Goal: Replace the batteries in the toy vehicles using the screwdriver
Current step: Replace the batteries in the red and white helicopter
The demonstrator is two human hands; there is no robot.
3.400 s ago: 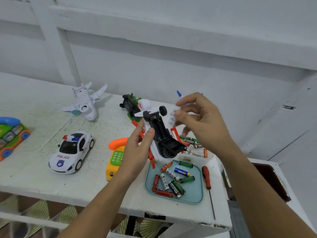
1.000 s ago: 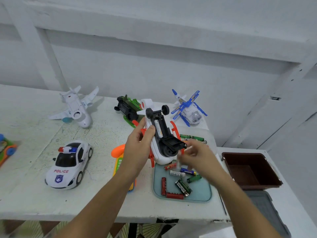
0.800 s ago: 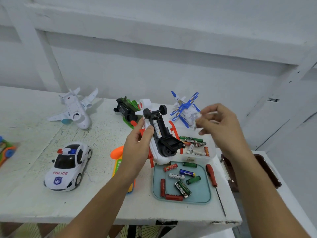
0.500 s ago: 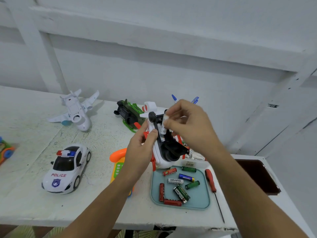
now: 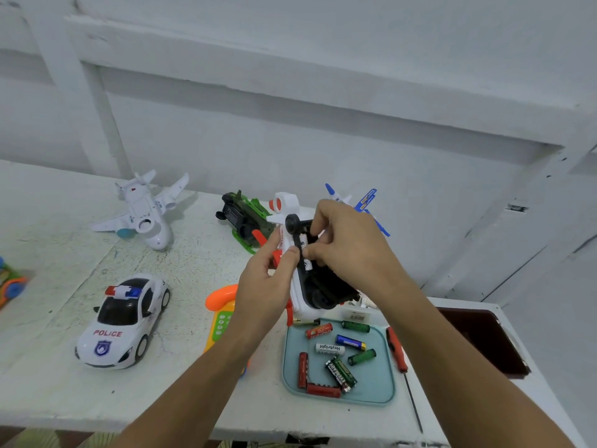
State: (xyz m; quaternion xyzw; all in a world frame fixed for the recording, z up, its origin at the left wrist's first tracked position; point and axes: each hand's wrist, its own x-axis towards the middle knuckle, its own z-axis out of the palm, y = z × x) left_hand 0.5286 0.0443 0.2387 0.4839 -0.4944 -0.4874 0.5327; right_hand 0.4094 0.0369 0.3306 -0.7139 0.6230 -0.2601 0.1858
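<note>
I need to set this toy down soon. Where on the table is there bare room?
Bare table lies between the white plane and the police car, and along the near edge in front of the car. Crowded on the right: tray, screwdriver, green toy, toy phone.

Bare forearms (image 5: 206,379), unsleeved, end in left grip (image 5: 265,286) and right grip (image 5: 352,250).
</note>
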